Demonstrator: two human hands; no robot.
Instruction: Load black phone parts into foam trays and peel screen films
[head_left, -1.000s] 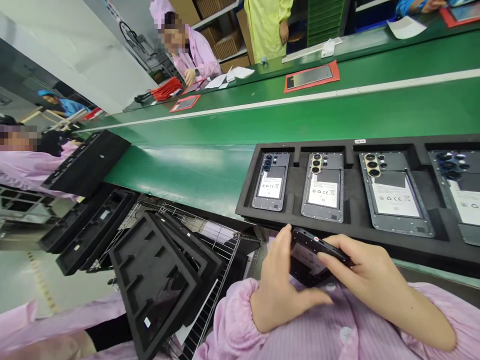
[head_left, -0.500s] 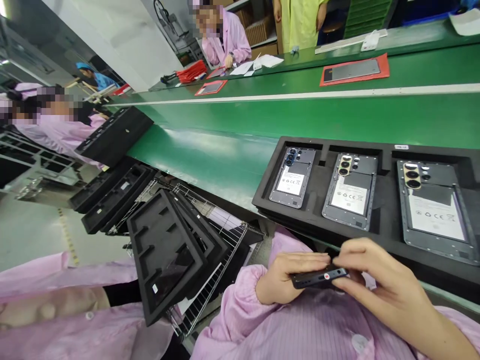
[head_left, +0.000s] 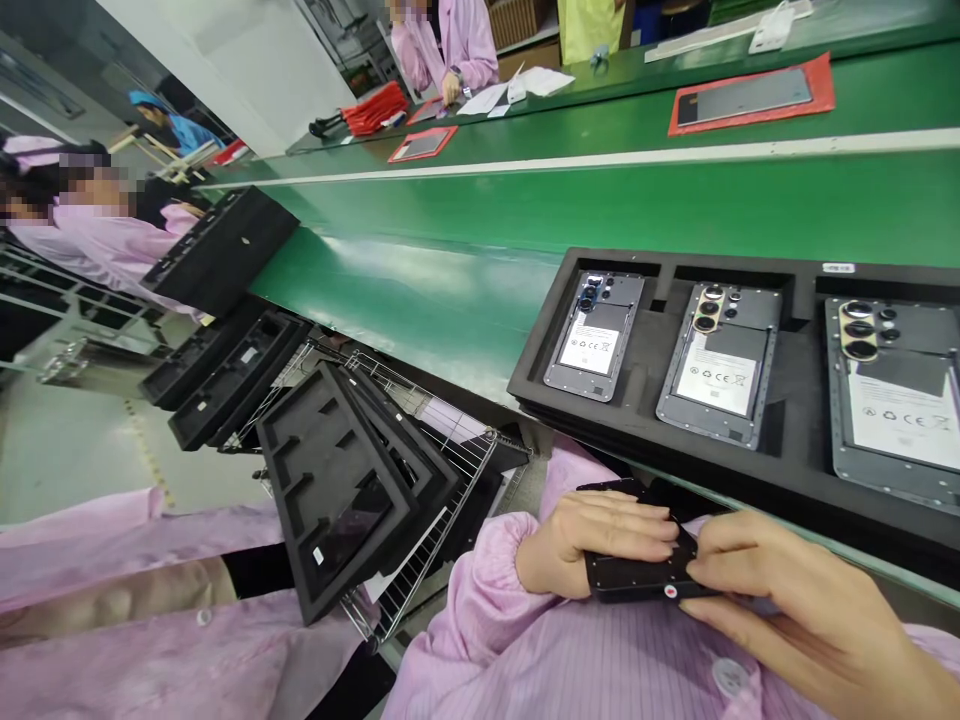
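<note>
Close to my body I hold a dark phone [head_left: 637,578] between both hands, its edge with a small red-and-white round sticker turned toward me. My left hand [head_left: 607,535] lies over its upper face with the fingers together, gripping it from the left. My right hand [head_left: 780,590] pinches the right end between thumb and fingers. Just beyond, a black foam tray [head_left: 645,430] carries three phones with bared backs and white battery labels: a left phone [head_left: 594,335], a middle phone [head_left: 720,365] and a right phone [head_left: 896,400].
A green workbench [head_left: 420,290] runs across. Left of me, black foam trays [head_left: 337,480] lean on a wire rack [head_left: 480,450]. Across the bench, a phone part lies on a red sheet [head_left: 821,85]. Co-workers in pink sit at the far side and at left; a pink sleeve [head_left: 202,530] is close by.
The phone in my hands has tilted, so more of its upper face shows. My left fingers now spread further over it. The view has shifted slightly.
</note>
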